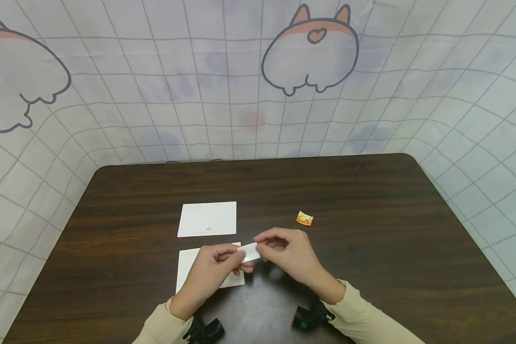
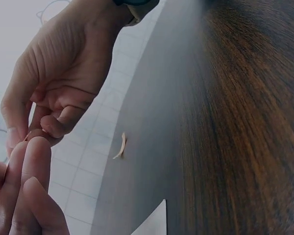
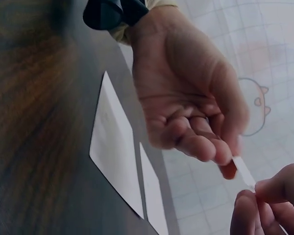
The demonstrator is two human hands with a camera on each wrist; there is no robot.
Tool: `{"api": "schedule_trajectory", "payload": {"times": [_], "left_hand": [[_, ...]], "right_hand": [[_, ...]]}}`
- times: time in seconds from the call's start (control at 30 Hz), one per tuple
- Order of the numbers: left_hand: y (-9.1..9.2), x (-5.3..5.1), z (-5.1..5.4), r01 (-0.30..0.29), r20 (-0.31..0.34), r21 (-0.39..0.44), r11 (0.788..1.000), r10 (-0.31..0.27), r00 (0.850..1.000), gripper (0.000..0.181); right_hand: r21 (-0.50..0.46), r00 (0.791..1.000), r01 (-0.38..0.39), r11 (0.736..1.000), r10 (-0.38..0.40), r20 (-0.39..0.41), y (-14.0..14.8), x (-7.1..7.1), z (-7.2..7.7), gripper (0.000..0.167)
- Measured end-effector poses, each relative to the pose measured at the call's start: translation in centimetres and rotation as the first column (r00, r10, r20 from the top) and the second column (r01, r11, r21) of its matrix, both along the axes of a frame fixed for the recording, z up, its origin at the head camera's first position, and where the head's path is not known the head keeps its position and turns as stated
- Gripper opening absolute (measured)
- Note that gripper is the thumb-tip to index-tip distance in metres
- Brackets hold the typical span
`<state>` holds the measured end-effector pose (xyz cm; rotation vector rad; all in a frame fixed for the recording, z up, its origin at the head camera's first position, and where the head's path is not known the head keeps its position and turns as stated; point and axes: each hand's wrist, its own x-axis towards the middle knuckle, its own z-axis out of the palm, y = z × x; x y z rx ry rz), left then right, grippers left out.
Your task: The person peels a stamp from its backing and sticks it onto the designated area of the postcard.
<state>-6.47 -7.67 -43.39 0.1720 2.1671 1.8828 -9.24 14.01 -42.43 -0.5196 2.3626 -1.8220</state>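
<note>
A small white slip (image 1: 250, 252) was held above the tabletop (image 1: 391, 239), between the two hands. The left hand (image 1: 212, 267) pinched one end between thumb and fingers; the right hand (image 1: 291, 253) pinched the other. The tabletop's far edge lay well beyond both hands, and dark wood stretched wide to the right of the right hand. A near white card (image 1: 186, 267) lay beneath the left hand, partly hidden by it. A far white card (image 1: 207, 219) lay just beyond, apart from it. A small orange packet (image 1: 304, 219) lay past the right hand. A patterned cloth (image 1: 198, 71) rose behind the far edge.
</note>
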Motion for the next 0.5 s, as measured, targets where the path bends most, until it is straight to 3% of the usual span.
{"api": "schedule_trajectory", "payload": {"times": [0.17, 0.3, 0.5], "left_hand": [[0.01, -0.02, -0.35, -0.009, -0.001, 0.009, 1.0, 0.009, 1.0, 0.025], [0.11, -0.02, -0.57, -0.014, 0.013, 0.008, 1.0, 0.014, 1.0, 0.024], [0.34, 0.13, -0.82, -0.023, 0.05, -0.001, 1.0, 0.023, 0.998, 0.022]], "right_hand": [[0.001, 0.994, 0.064, 0.998, -0.063, -0.084, 0.4, -0.13, 0.23, 0.011], [-0.002, 0.984, 0.042, 0.999, -0.041, -0.175, 0.5, 0.08, 0.28, 0.011], [0.06, 0.933, -0.023, 0.998, 0.042, -0.356, -0.06, 0.55, -0.03, 0.014]]}}
